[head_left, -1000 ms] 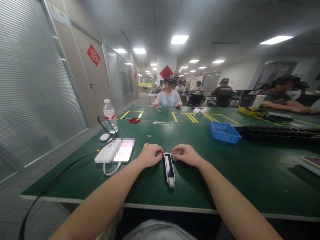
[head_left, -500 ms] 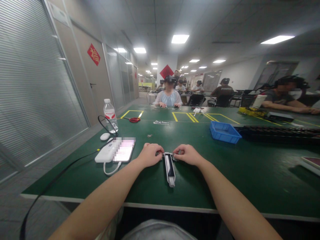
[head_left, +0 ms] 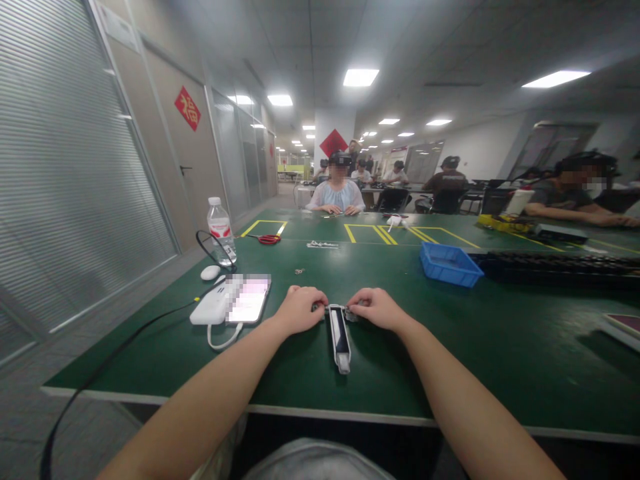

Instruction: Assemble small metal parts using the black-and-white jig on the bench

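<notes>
A narrow white-framed piece with a dark strip down its middle [head_left: 340,333] lies lengthwise on the green table before me, its pale tab toward me. My left hand [head_left: 303,309] is at its far left corner, thumb and fingers closed in a pinch. My right hand [head_left: 377,308] pinches at the far right corner. Small metallic-looking bits show under the fingertips on both sides, too small to name. A small metal piece [head_left: 299,271] lies on the table beyond my left hand.
Left of my hands are a phone [head_left: 255,300], a white power bank [head_left: 207,307] with a cable, and a water bottle [head_left: 221,233]. Red-handled scissors [head_left: 270,239], a metal strip [head_left: 323,245] and a blue tray [head_left: 450,265] stand farther off. A person [head_left: 337,193] sits opposite.
The fingers of my right hand have shifted slightly at the corner of the piece. My left hand and the piece stay in place. The person opposite has brought their hands lower.
</notes>
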`<state>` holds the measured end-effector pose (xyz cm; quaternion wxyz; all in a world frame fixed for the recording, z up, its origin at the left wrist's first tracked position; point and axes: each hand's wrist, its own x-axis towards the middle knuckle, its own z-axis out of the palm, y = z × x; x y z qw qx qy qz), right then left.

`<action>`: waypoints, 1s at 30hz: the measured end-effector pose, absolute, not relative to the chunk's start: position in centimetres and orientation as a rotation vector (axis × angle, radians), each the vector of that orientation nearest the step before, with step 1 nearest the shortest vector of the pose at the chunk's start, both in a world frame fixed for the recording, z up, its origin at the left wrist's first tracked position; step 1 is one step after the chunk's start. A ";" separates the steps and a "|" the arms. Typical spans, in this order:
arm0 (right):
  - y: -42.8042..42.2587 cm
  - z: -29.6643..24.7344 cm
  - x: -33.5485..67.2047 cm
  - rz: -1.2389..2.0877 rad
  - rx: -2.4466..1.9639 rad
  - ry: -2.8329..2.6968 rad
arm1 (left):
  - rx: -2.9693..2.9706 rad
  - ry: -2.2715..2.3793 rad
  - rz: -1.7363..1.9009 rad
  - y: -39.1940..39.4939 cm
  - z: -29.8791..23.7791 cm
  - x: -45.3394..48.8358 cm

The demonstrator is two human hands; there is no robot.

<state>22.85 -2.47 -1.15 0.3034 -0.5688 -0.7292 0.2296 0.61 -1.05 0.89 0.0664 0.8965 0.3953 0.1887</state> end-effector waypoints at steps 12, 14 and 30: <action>-2.1 -1.5 22.9 0.699 -1.456 -1.839 | 2.711 1.186 0.570 -1.0 0.8 0.5; -2.0 -1.6 23.0 0.675 -1.454 -1.848 | 2.714 1.183 0.572 -1.0 0.8 0.5; -2.8 -0.9 22.5 0.570 -1.516 -1.964 | 2.708 1.189 0.580 -1.0 0.7 0.6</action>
